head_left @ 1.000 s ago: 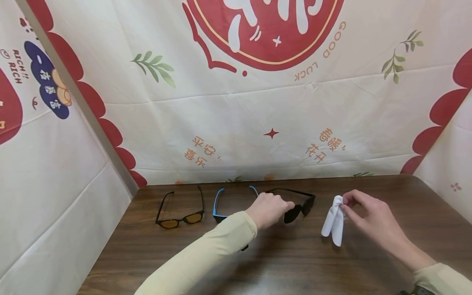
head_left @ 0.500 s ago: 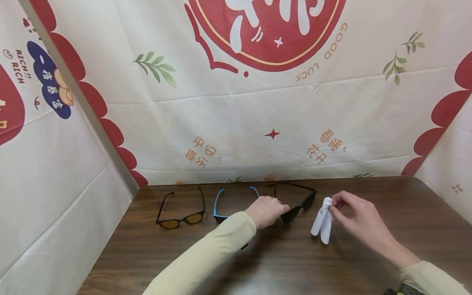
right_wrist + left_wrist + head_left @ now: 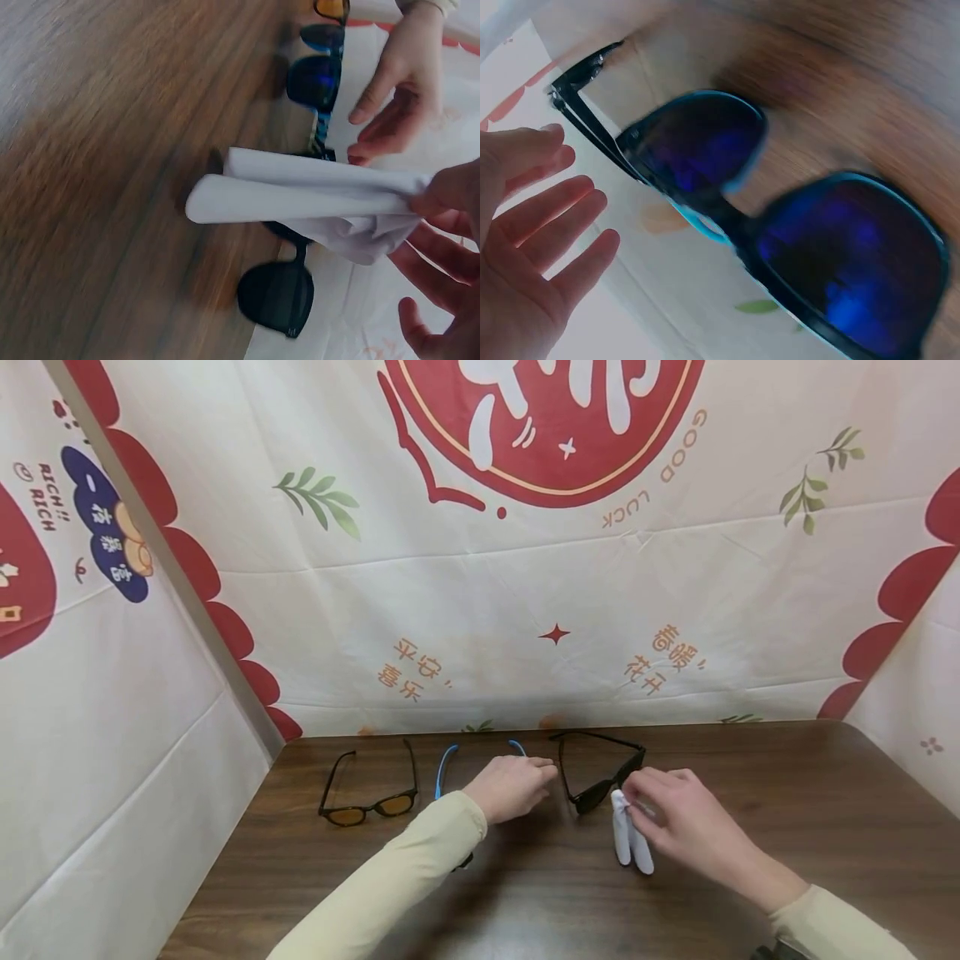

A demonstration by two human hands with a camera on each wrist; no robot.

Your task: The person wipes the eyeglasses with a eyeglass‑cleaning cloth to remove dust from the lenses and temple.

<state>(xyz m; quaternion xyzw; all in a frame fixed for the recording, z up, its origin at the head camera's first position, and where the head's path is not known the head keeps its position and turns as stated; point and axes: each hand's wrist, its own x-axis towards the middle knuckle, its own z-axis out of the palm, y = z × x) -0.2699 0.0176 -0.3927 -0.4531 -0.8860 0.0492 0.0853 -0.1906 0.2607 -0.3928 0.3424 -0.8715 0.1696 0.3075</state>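
Observation:
My right hand (image 3: 693, 818) pinches a folded white cloth (image 3: 630, 835) by its top, and the loose ends hang down. The cloth is in front of the right side of the black sunglasses (image 3: 596, 795), which stand with their temples spread. In the right wrist view the cloth covers part of these dark lenses (image 3: 277, 296). My left hand (image 3: 513, 787) holds nothing, its fingers loosely bent, between the black pair and the blue-and-black sunglasses (image 3: 847, 262). In the head view that hand and its sleeve hide most of the blue pair, leaving its blue temples (image 3: 442, 768) showing.
Amber-lensed glasses (image 3: 348, 816) stand at the left of the row, temples spread toward the back. A brown wooden table (image 3: 555, 902) lies under everything. Printed white cloth walls (image 3: 480, 602) rise behind the table and at its sides.
My left hand has let go of the black sunglasses and drawn back to the left. My right hand has carried the white cloth leftward, up to the black sunglasses.

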